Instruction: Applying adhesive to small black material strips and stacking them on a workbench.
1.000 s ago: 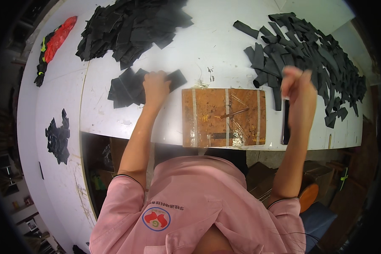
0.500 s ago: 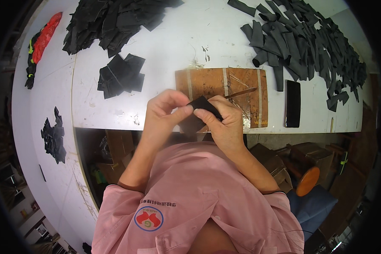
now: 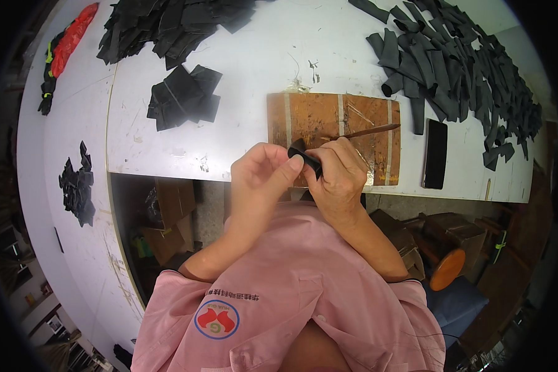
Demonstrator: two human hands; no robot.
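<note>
A small dark strip of fabric, bent or rolled on itself, is pinched between my two hands above the near edge of the board. My left hand is closed on its left end with thumb and fingers. On the other end, my right hand is closed, knuckles up, hiding part of the strip. A thin brown pointed tool juts out to the right from behind my right hand; whether the fingers grip it is hidden. Under the hands lies a brown board with pale tape strips.
Flat black pieces lie left of the board, with a larger heap behind. Rolled black strips cover the far right. A phone sits beside the board. Black scraps and a red bundle are at left.
The dark fabric, spread flatter before, is now bent into a narrower roll between my fingers. The brown tool has shifted right over the board, and my left hand has come closer to my right.
</note>
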